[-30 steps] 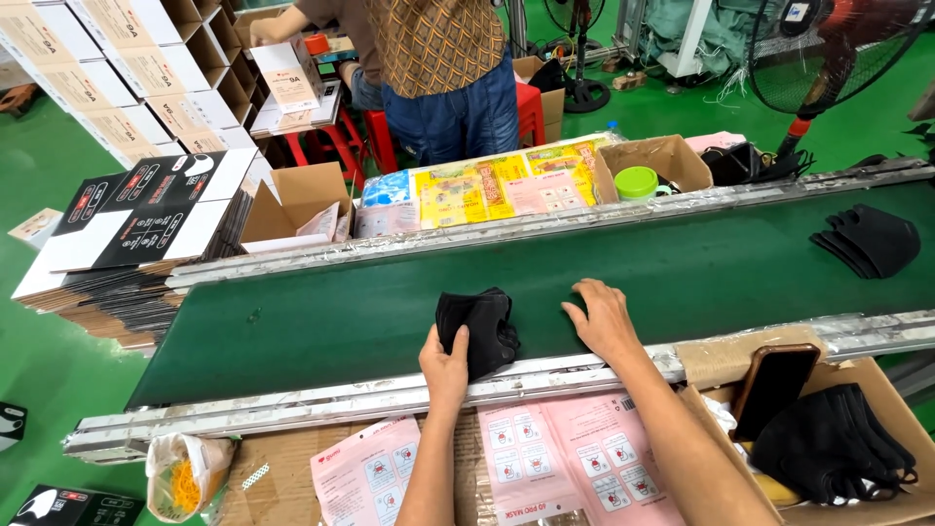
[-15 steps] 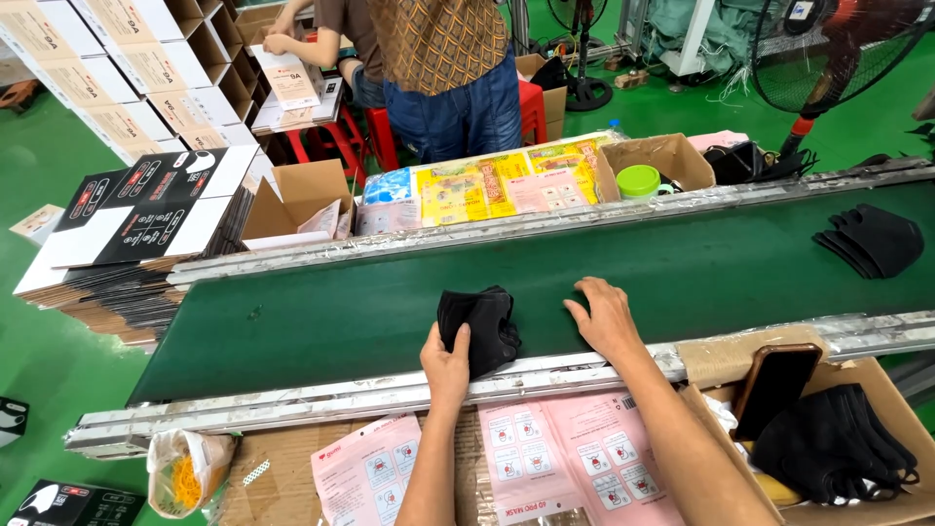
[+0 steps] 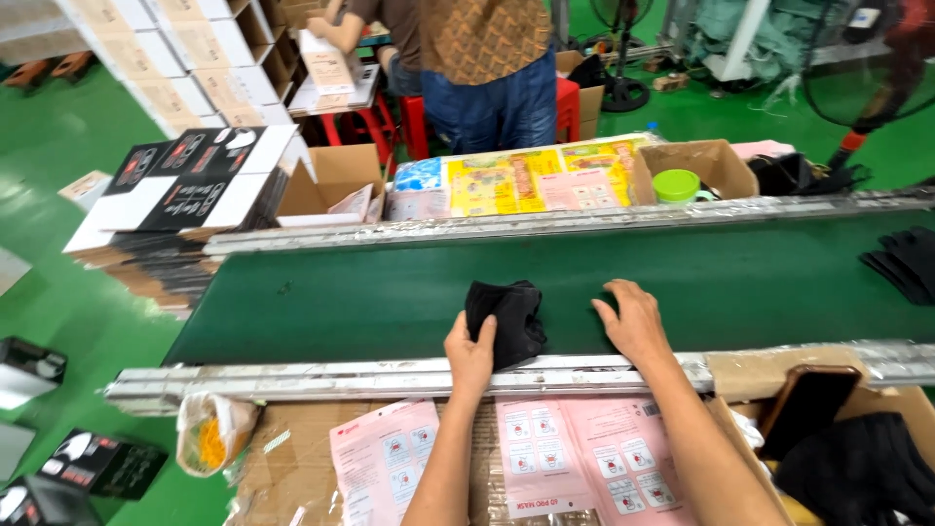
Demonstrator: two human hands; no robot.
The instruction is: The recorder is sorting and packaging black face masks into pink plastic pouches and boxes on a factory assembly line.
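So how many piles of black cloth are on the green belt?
2. One black cloth bundle sits under the left hand, near the right hand. Another black cloth pile lies at the belt's far right edge, partly cut off.

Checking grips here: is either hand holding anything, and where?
Left hand grips the black cloth bundle at its near left edge; right hand lies flat, empty.

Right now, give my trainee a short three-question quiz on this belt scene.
1. True or false: the left hand touches the black cloth.
2. The right hand rests on: A) the green belt B) a box C) the floor.
3. What colour is the lid in the far box?

Key: 1 true; 2 A; 3 green.
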